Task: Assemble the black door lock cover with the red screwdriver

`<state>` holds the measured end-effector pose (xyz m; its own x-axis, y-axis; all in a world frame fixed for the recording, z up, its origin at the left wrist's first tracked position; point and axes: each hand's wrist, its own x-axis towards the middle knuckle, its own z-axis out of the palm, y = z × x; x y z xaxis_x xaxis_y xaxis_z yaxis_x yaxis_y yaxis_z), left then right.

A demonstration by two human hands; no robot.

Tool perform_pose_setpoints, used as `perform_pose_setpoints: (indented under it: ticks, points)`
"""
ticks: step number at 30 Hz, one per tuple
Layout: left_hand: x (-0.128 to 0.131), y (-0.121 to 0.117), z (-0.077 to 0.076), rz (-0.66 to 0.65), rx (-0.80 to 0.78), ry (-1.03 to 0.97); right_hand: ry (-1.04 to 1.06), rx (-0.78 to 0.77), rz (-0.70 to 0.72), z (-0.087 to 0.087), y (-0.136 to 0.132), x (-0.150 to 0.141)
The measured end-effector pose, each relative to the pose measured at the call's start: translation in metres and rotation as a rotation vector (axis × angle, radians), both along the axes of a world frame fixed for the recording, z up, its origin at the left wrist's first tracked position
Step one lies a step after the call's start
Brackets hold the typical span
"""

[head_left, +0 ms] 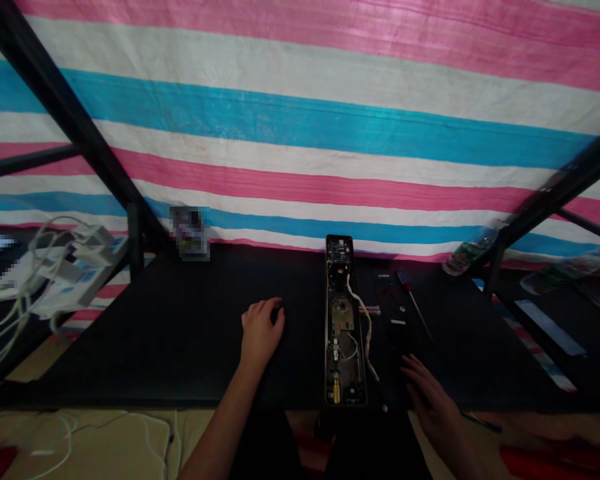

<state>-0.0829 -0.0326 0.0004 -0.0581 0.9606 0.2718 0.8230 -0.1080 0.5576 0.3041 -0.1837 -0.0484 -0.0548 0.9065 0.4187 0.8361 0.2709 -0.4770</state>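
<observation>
A long, narrow lock housing (346, 320) lies lengthwise on the black table, its inside facing up. Circuit boards, a metal plate and a brass-coloured part show within it. A whitish cable (367, 320) runs down along its right side. My left hand (263, 328) rests on the table left of the housing, fingers loosely bent, thumb apart, holding nothing. Near the front edge, right of the housing, my right hand (433, 397) has its fingers stretched out with nothing in them. Just beyond it lies a dark panel (399, 313). A screwdriver (416, 303) lies to the panel's right.
A plastic bottle (473, 253) lies tilted at the back right. A blurred-out item (191, 233) stands at the back left. White power strips and cables (75, 267) sit on the left. Black frame bars (80, 133) and a striped sheet (300, 120) close off the back.
</observation>
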Motion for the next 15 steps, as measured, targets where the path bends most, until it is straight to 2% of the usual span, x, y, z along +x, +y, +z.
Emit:
perform_pose_setpoints:
  ticks: [3,6,15]
  points:
    - [0.001,0.0,0.0,0.007,0.007,0.006,0.014,0.077,-0.086,-0.002,-0.004,0.006]
    - [0.001,-0.001,0.0,0.013,-0.001,-0.004,0.013,0.135,-0.068,0.004,0.0,0.011]
    - [-0.001,0.0,0.002,0.01,-0.028,-0.052,0.048,0.068,0.001,0.022,0.01,0.006]
